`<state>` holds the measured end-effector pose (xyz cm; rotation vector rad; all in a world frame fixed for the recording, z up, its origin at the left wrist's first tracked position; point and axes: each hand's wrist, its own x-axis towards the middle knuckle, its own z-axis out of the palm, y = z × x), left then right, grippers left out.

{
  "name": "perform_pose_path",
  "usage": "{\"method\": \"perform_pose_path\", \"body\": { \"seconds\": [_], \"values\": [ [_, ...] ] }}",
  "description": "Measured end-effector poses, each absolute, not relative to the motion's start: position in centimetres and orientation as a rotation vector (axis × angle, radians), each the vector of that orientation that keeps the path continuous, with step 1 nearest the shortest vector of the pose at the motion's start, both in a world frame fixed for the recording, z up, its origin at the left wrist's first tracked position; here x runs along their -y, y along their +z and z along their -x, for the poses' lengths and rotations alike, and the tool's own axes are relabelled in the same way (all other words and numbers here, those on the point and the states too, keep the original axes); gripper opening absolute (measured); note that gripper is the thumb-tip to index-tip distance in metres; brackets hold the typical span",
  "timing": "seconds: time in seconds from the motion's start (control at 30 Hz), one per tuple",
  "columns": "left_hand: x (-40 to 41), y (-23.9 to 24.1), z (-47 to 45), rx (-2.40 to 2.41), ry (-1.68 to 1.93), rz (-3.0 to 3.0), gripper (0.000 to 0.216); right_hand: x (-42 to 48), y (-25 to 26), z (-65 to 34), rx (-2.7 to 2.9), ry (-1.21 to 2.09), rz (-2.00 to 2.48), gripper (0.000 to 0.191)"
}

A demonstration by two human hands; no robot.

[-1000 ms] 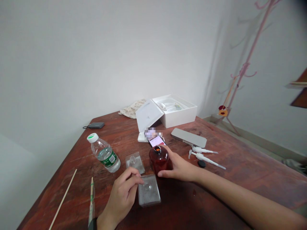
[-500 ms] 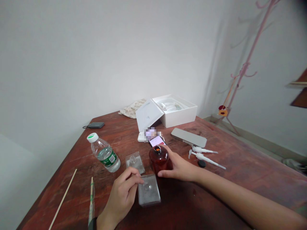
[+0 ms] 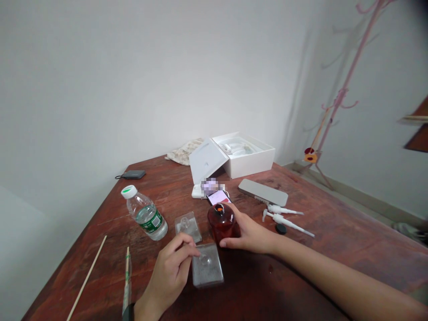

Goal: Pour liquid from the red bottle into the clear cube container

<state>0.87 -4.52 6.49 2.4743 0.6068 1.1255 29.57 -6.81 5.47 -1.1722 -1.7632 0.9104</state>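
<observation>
Right hand (image 3: 249, 232) wraps uncapped amber bottle (image 3: 222, 221), left hand (image 3: 174, 267) pinches clear square container (image 3: 207, 264); a nudge likely tips bottle, spilling toward phone (image 3: 219, 196).

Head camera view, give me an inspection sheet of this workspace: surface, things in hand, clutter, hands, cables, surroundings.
Surface: dark red wooden table, worn, against a white wall.
Things in hand: amber bottle, upright, uncapped; clear square bottle lying flat in front of it; a second clear bottle behind.
Clutter: water bottle, two pump dispensers, black cap, grey case, open white box, phone, sticks, cloth.
Hands: right hand wrapped around the amber bottle; left hand, fingers pinching the clear square bottle's neck.
Cables: short cord on a grey pouch.
Surroundings: pink coat stand in the corner.
</observation>
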Motion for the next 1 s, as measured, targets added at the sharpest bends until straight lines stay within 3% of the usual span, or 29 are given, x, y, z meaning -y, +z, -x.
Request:
{"method": "perform_pose_path", "body": {
  "seconds": [1.0],
  "values": [
    [4.54,6.86,-1.10,-0.666,1.172,-2.465,0.018,6.81,5.61,-29.56,1.768,0.906,1.158,0.097]
  ]
}}
